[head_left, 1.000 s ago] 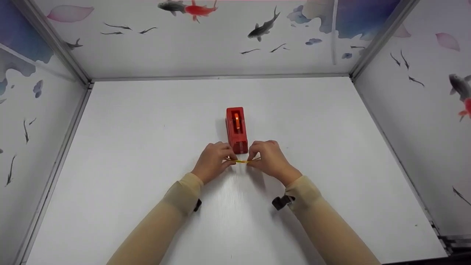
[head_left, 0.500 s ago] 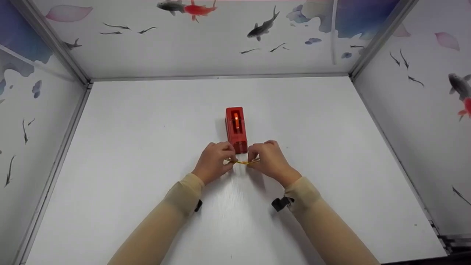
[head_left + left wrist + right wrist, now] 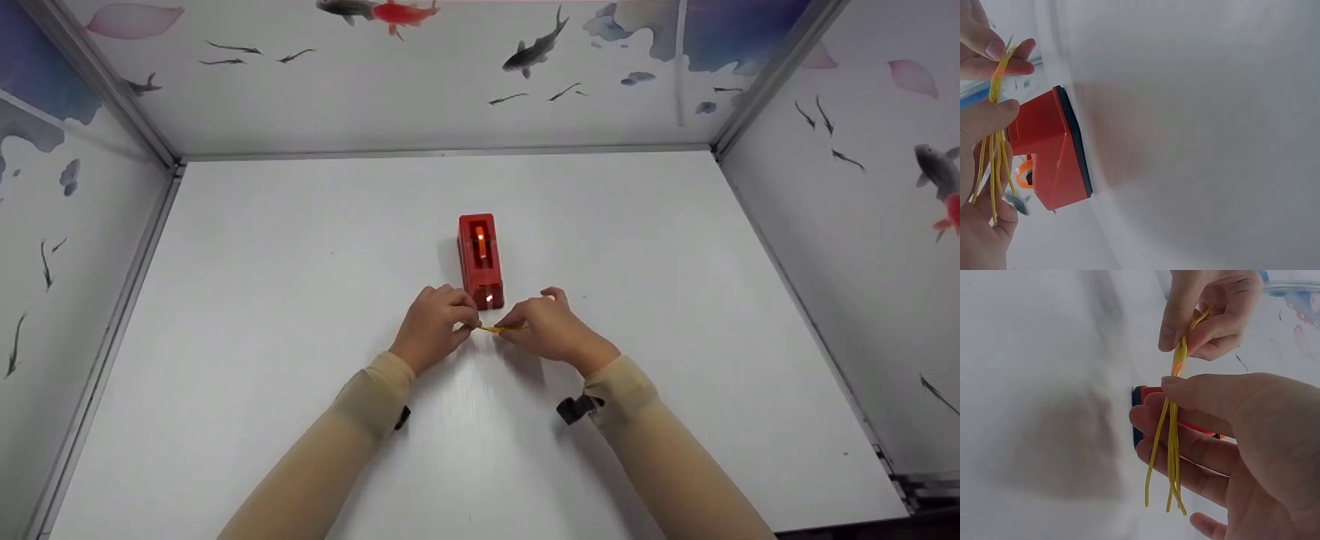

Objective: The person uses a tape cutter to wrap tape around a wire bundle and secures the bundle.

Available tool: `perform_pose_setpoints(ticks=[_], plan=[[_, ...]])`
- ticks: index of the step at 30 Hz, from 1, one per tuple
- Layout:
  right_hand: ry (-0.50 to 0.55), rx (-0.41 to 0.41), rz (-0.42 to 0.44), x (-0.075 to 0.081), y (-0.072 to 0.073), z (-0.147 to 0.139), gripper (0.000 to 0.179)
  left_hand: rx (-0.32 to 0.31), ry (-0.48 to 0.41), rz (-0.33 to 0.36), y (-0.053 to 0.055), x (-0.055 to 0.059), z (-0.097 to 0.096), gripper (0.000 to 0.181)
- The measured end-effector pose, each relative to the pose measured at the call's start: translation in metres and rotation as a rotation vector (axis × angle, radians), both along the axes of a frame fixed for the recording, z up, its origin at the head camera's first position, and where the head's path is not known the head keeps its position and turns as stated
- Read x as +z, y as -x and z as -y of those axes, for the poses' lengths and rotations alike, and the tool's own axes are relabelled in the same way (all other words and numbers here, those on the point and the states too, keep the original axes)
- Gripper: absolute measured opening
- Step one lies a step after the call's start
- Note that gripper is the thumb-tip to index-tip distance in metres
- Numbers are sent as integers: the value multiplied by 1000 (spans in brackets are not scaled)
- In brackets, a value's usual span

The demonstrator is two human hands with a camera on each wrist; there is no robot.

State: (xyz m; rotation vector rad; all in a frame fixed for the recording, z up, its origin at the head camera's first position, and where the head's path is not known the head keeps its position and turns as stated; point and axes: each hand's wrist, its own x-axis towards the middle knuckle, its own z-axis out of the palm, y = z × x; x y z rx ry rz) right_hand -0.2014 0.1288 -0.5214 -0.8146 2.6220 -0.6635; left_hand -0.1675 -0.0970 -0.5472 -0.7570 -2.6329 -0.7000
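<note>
A bundle of thin yellow wires [image 3: 489,329] is stretched between both hands over the white table [image 3: 300,420]. My left hand [image 3: 435,322] pinches one part of it between thumb and fingers. My right hand [image 3: 551,326] pinches the other part, thumb on top, with its remaining fingers spread out behind. An orange band [image 3: 1177,369] wraps the bundle between the two grips, beside the right thumb. Loose wire ends [image 3: 1174,495] fan out past the right hand, and others [image 3: 994,191] past the left. Just beyond the hands stands a red tape dispenser [image 3: 480,279].
An orange tape roll [image 3: 481,244] sits inside the dispenser. White panels painted with fish [image 3: 532,54] enclose the table at the back and both sides. Each wrist carries a small black camera [image 3: 576,409].
My right hand has shifted slightly left along the bundle, its fingers flatter than before, and the gap between the hands is narrower. My left hand stays nearly still, gripping the wires throughout.
</note>
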Motion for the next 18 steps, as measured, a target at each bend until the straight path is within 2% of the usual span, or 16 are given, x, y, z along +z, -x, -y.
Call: perform_pose_setpoints(ticks=[7,14,18], plan=[[25,40,-31,1,2,-1,12,25,70,-71,1,-1,0,9],[34,8,-43,2,2,0,9,23,80,-58,1,-2,1,7],[58,-8,-67,2,1,1,7,28,115,-57,1,-2,1,6]])
